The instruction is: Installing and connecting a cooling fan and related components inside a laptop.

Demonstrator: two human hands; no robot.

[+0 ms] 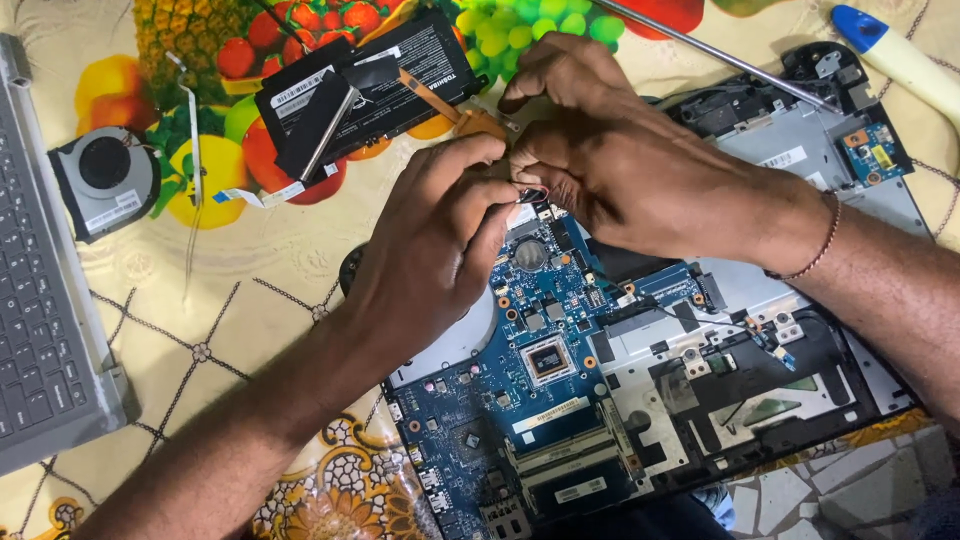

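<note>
Two hands meet over the top edge of the blue motherboard (545,370), which lies in the open laptop base (800,300). My left hand (430,250) and my right hand (600,150) both pinch narrowly a small wire connector (532,194), fingertips almost touching. The connector sits directly between my hands, at the board's far corner; its thin wires run toward my right hand, which is a little nearer. Beyond my hands lies a black battery (375,85). Far left of my left hand, on the bench (250,290), rests a cooling fan (105,180).
</note>
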